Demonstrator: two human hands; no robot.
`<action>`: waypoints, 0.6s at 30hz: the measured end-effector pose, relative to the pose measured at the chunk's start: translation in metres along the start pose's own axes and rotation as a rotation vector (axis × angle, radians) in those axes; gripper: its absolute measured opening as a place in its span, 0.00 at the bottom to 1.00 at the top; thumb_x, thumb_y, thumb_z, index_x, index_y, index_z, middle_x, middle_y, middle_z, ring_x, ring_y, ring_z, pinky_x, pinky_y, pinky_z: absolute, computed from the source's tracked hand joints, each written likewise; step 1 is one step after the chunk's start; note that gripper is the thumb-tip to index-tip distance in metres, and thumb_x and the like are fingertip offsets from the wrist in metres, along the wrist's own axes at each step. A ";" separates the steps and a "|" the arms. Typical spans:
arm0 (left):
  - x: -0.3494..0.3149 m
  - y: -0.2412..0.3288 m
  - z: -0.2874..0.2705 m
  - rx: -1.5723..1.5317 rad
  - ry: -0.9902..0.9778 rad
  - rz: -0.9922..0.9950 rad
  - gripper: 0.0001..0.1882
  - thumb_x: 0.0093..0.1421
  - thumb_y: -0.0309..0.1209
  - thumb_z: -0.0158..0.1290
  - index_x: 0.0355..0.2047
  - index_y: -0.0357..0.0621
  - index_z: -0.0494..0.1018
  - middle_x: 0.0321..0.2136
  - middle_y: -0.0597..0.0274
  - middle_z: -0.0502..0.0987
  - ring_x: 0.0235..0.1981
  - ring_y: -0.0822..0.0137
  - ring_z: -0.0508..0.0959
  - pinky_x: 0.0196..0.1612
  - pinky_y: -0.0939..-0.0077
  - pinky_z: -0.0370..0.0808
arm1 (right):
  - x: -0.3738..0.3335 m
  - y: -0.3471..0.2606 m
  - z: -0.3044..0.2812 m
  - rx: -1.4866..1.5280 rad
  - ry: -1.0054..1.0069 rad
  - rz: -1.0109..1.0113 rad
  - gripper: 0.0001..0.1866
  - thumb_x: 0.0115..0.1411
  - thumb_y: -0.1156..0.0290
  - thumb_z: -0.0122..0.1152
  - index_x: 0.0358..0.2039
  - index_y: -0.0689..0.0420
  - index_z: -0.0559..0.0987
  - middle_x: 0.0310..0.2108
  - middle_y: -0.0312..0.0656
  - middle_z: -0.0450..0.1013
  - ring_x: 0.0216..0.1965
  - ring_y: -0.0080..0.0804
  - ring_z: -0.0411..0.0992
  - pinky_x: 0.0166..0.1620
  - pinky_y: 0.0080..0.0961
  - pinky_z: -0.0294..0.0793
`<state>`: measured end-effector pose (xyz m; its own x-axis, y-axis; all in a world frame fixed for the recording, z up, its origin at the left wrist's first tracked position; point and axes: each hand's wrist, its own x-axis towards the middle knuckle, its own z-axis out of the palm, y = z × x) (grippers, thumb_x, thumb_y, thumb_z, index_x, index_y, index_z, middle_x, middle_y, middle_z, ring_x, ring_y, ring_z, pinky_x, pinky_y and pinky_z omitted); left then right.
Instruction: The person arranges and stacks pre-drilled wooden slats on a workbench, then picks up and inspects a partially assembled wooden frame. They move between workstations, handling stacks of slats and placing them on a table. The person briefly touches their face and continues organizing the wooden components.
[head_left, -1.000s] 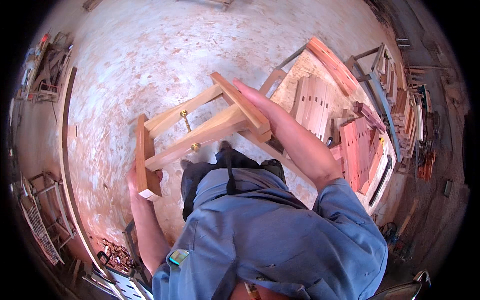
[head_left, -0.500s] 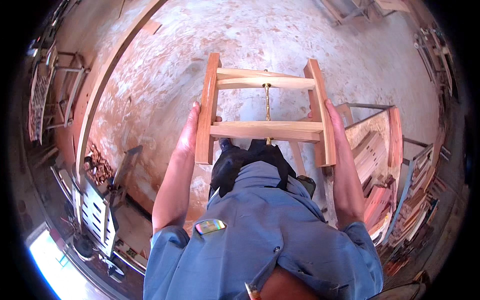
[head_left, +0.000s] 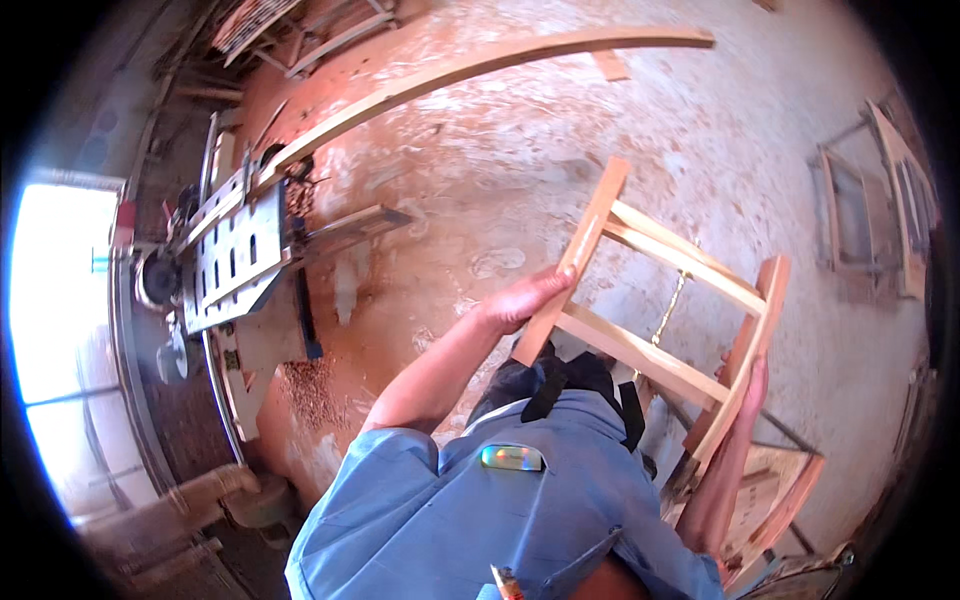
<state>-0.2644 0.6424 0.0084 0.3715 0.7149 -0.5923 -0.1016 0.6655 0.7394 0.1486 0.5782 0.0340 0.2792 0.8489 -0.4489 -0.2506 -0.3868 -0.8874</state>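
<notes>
Both my hands hold up a small wooden frame (head_left: 640, 352) in front of my waist, with its two side rails joined by crossbars. My left hand (head_left: 530, 300) is closed around the lower part of the left rail, thumb on top. On the opposite side, my right hand (head_left: 748, 395) grips the outer face of the right rail, some of its fingers hidden behind the wood. A thin brass rod (head_left: 672, 305) with ring-shaped beads runs between the crossbars. In view the frame lies slanted, its right side lower than its left.
A long wooden beam (head_left: 480, 68) stretches from the slotted metal machine table (head_left: 235, 255) on the left across the far floor. Wood chips (head_left: 310, 390) lie heaped nearby. Boards on a stand (head_left: 770, 490) are at lower right, and a wooden rack (head_left: 865, 200) stands far right.
My view has swung left, bringing the machine table and bright doorway further in. The wooden frame now appears farther right and tilted, still held in both hands.
</notes>
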 end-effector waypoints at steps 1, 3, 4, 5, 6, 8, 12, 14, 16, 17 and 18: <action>-0.014 -0.001 -0.001 0.003 -0.007 -0.010 0.35 0.64 0.57 0.48 0.57 0.38 0.65 0.46 0.60 0.72 0.47 0.70 0.70 0.51 0.71 0.70 | -0.001 -0.008 0.011 -0.044 -0.041 -0.003 0.28 0.69 0.50 0.41 0.61 0.55 0.64 0.35 0.47 0.73 0.29 0.33 0.73 0.32 0.27 0.74; -0.023 -0.007 -0.004 0.008 -0.025 0.029 0.34 0.63 0.55 0.51 0.57 0.39 0.64 0.46 0.62 0.70 0.47 0.70 0.69 0.51 0.72 0.69 | -0.009 -0.026 0.029 -0.106 -0.073 -0.065 0.29 0.68 0.48 0.42 0.57 0.59 0.66 0.34 0.47 0.72 0.27 0.33 0.72 0.30 0.27 0.74; -0.029 -0.011 -0.007 -0.042 -0.034 0.035 0.31 0.64 0.52 0.52 0.55 0.39 0.65 0.45 0.61 0.71 0.46 0.70 0.70 0.50 0.72 0.70 | -0.011 -0.031 0.035 -0.136 -0.088 -0.095 0.30 0.67 0.47 0.42 0.56 0.61 0.66 0.34 0.47 0.72 0.26 0.32 0.71 0.29 0.26 0.73; -0.033 -0.008 -0.005 -0.073 -0.020 0.040 0.30 0.64 0.52 0.52 0.54 0.39 0.66 0.44 0.61 0.72 0.45 0.70 0.70 0.50 0.72 0.70 | -0.010 -0.032 0.032 -0.138 -0.137 -0.140 0.30 0.67 0.47 0.43 0.57 0.61 0.66 0.34 0.46 0.72 0.27 0.32 0.71 0.30 0.27 0.74; -0.039 -0.007 -0.001 -0.103 0.003 0.046 0.29 0.64 0.51 0.52 0.53 0.40 0.67 0.43 0.61 0.72 0.45 0.70 0.70 0.50 0.72 0.70 | -0.004 -0.029 0.027 -0.138 -0.196 -0.183 0.31 0.67 0.46 0.43 0.58 0.60 0.65 0.34 0.46 0.72 0.28 0.32 0.71 0.31 0.27 0.74; -0.053 0.000 0.010 -0.177 0.072 0.066 0.25 0.65 0.49 0.51 0.49 0.40 0.69 0.41 0.62 0.72 0.42 0.70 0.71 0.49 0.72 0.70 | 0.001 -0.028 0.026 -0.141 -0.246 -0.251 0.32 0.66 0.46 0.44 0.60 0.59 0.64 0.35 0.46 0.71 0.30 0.32 0.71 0.32 0.28 0.74; -0.079 -0.006 0.010 -0.069 0.185 0.157 0.25 0.65 0.50 0.50 0.48 0.40 0.69 0.40 0.63 0.72 0.41 0.71 0.70 0.47 0.72 0.70 | -0.003 -0.041 0.037 -0.159 -0.323 -0.264 0.34 0.66 0.46 0.45 0.61 0.61 0.62 0.39 0.47 0.70 0.34 0.33 0.72 0.35 0.29 0.75; -0.094 -0.007 0.013 -0.016 0.260 0.204 0.25 0.65 0.51 0.49 0.47 0.39 0.70 0.39 0.63 0.72 0.40 0.71 0.70 0.47 0.72 0.70 | -0.002 -0.046 0.042 -0.143 -0.374 -0.255 0.34 0.67 0.47 0.44 0.62 0.62 0.61 0.40 0.48 0.70 0.36 0.33 0.72 0.36 0.30 0.76; -0.106 -0.013 0.015 -0.076 0.304 0.238 0.23 0.65 0.47 0.50 0.47 0.39 0.69 0.37 0.66 0.70 0.39 0.73 0.68 0.46 0.74 0.68 | 0.004 -0.046 0.048 -0.095 -0.387 -0.273 0.35 0.67 0.48 0.44 0.64 0.63 0.59 0.41 0.48 0.71 0.37 0.34 0.72 0.37 0.30 0.76; -0.114 -0.018 0.016 -0.112 0.328 0.251 0.22 0.64 0.46 0.51 0.47 0.39 0.68 0.36 0.67 0.69 0.38 0.74 0.66 0.45 0.76 0.67 | 0.005 -0.047 0.055 -0.106 -0.409 -0.291 0.34 0.68 0.49 0.44 0.64 0.63 0.59 0.42 0.48 0.71 0.37 0.34 0.73 0.38 0.30 0.76; -0.121 -0.022 0.018 -0.168 0.352 0.282 0.23 0.63 0.45 0.52 0.48 0.39 0.68 0.36 0.67 0.70 0.38 0.74 0.67 0.45 0.75 0.67 | 0.006 -0.049 0.064 -0.116 -0.432 -0.308 0.34 0.68 0.49 0.44 0.64 0.63 0.59 0.43 0.49 0.71 0.37 0.34 0.73 0.38 0.29 0.76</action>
<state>-0.2906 0.5370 0.0698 -0.0240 0.8824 -0.4699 -0.3120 0.4400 0.8421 0.1035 0.6252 0.0814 -0.0886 0.9906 -0.1038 -0.1062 -0.1130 -0.9879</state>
